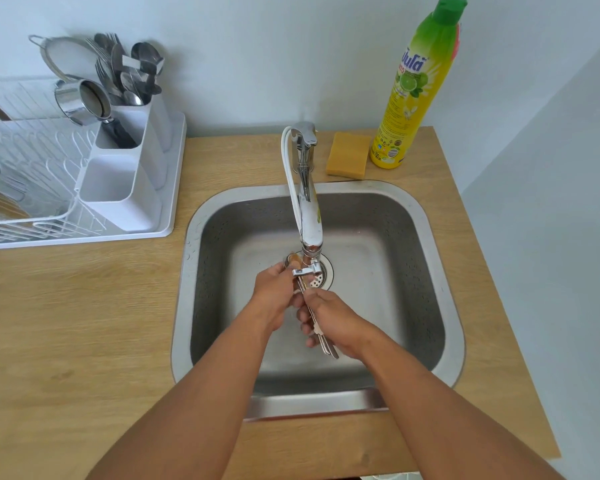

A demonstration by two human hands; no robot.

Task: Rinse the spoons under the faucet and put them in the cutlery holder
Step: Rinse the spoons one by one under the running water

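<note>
Centrally, both hands meet over the square stainless steel sink (426, 237), under the spout of the chrome faucet (307, 202). Right hand (333, 323) curled round the handles of a bundle of metal spoons (321, 336); handle ends stick out below the palm. Left hand (274, 292) grips the bundle near the bowls, fingers wrapped, just beside the drain strainer (321, 277). Whether water is running: cannot tell. White plastic cutlery holder (129, 181) stands well apart on the left of the light wooden surface (84, 306), at the end of the white wire dish rack (32, 188); its far compartment holds cutlery. Yellow sponge (347, 154) and yellow-green dish soap bottle (416, 88) behind the sink.
</note>
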